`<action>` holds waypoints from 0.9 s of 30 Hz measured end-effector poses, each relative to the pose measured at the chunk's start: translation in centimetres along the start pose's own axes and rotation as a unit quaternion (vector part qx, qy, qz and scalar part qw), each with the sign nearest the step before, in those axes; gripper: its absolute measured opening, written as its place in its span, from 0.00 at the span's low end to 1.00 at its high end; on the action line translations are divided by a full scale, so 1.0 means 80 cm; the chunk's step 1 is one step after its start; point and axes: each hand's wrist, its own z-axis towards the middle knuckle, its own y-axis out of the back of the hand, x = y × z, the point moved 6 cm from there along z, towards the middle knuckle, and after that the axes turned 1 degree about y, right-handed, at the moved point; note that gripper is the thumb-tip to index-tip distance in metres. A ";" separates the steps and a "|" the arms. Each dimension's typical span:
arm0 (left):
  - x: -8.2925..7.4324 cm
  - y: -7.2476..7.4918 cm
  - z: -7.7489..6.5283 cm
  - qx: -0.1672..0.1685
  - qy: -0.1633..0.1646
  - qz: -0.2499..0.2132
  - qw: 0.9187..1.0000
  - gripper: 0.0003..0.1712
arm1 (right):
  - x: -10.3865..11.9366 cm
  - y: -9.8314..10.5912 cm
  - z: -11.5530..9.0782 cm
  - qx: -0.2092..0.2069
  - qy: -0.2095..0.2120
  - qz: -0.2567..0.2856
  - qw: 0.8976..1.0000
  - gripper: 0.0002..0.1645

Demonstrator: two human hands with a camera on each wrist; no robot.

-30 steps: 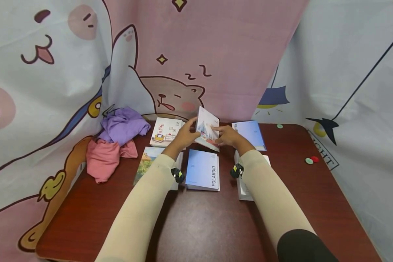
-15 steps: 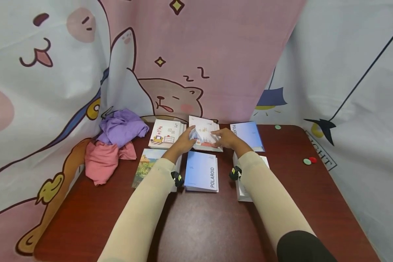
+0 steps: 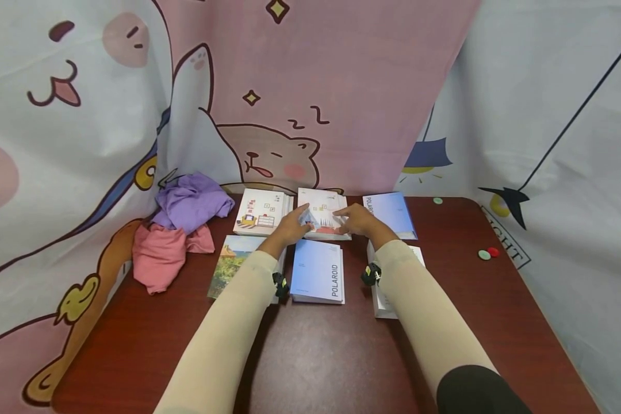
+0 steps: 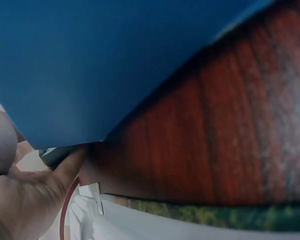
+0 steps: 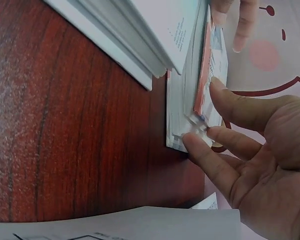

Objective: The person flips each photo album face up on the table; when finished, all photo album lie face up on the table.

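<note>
A white book (image 3: 318,200) with a red and blue picture lies flat on other books at the back middle of the table. My left hand (image 3: 288,227) holds its left side, thumb towards the front edge. At its right side my right hand (image 3: 359,220) grips the edge. In the right wrist view, the right thumb lies on the cover of that book (image 5: 206,70), with the fingers (image 5: 210,160) against the page edges. Much of the left hand (image 4: 32,195) is hidden behind a blue surface in the left wrist view.
In front lies a blue POLAROID book (image 3: 317,270), with another blue book (image 3: 393,215) at back right. A white book (image 3: 259,210) and a landscape-cover book (image 3: 227,270) stand left. Beside them are purple cloth (image 3: 194,198) and pink cloth (image 3: 160,256). Small discs (image 3: 484,255) lie right.
The white book was tilted up between both hands; it has come down flat among the back row. Both hands stay at its sides, hardly moving in the last half second.
</note>
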 end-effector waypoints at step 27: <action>0.000 0.010 -0.002 -0.015 -0.012 0.070 0.997 0.46 | -0.003 0.006 -0.006 -0.004 0.026 -0.010 1.000 0.42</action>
